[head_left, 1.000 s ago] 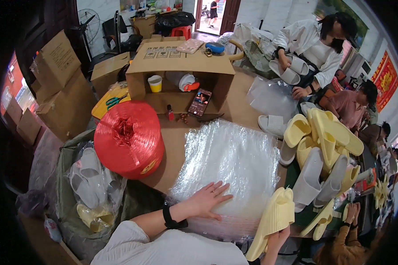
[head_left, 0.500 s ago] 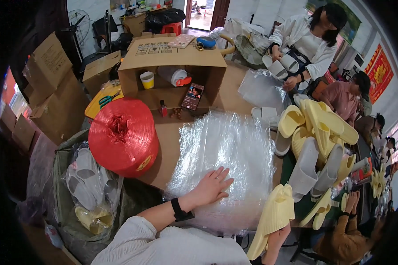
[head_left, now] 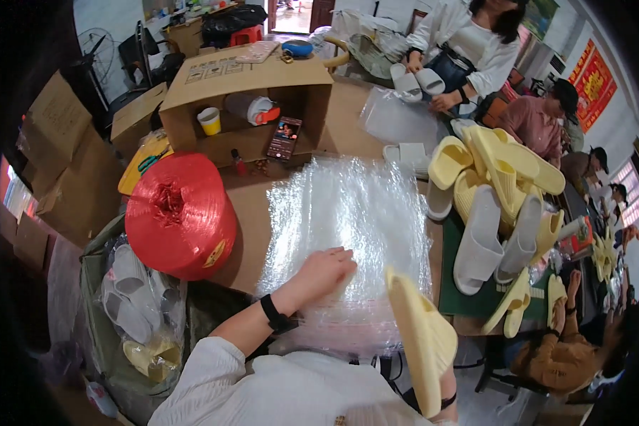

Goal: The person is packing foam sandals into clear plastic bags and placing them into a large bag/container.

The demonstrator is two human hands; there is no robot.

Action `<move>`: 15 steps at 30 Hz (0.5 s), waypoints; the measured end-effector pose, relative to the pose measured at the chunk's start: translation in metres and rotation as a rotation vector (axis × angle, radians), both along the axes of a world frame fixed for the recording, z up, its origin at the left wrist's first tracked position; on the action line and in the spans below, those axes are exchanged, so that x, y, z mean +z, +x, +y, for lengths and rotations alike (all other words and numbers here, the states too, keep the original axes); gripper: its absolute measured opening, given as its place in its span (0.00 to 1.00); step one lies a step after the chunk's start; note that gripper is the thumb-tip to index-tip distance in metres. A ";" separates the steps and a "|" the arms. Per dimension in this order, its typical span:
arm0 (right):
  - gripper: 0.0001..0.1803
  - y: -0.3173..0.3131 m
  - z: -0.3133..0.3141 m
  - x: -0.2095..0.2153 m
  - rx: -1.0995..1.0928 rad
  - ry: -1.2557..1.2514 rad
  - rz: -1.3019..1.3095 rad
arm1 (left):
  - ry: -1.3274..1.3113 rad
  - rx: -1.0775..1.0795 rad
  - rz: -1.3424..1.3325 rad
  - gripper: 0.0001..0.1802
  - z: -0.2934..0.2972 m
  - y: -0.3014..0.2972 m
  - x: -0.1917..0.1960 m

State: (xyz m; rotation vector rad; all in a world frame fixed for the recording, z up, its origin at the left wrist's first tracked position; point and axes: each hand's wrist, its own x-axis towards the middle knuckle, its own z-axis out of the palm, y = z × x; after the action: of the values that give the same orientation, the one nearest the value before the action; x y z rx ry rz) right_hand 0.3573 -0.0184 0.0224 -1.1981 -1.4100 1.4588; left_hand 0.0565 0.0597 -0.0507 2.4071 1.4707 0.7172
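Note:
My left hand (head_left: 326,274) rests on a stack of clear plastic bags (head_left: 348,202), its fingers bent and drawn together. Whether a bag is pinched under them is hidden. At the lower right my right hand (head_left: 448,383) grips a pair of yellow slippers (head_left: 422,341), held upright beside the near edge of the bags. Most of that hand is behind the slippers. To the right of the bags lies a pile of yellow slippers (head_left: 508,160) with grey slippers (head_left: 478,248) in front.
A big red roll of plastic twine (head_left: 181,220) stands left of the bags. Behind are an open cardboard box (head_left: 252,78), a phone (head_left: 284,138) and a paper cup (head_left: 209,121). A sack (head_left: 96,298) holds bagged slippers. Across the table a co-worker (head_left: 468,50) handles grey slippers.
My left hand's fingers went from spread to drawn together, sliding slightly toward me. My right hand turned the yellow slippers more upright and edge-on. The whole view shifted a little.

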 end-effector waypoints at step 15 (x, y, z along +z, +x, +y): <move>0.11 -0.005 0.015 -0.024 0.022 0.431 -0.874 | -0.074 -0.026 -0.424 0.17 -0.006 0.027 0.024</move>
State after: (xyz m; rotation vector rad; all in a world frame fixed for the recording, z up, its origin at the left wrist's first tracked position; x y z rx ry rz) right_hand 0.3528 -0.0036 -0.0011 -1.5964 -2.1629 0.5533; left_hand 0.0835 0.0540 -0.0270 2.0491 1.2636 1.0667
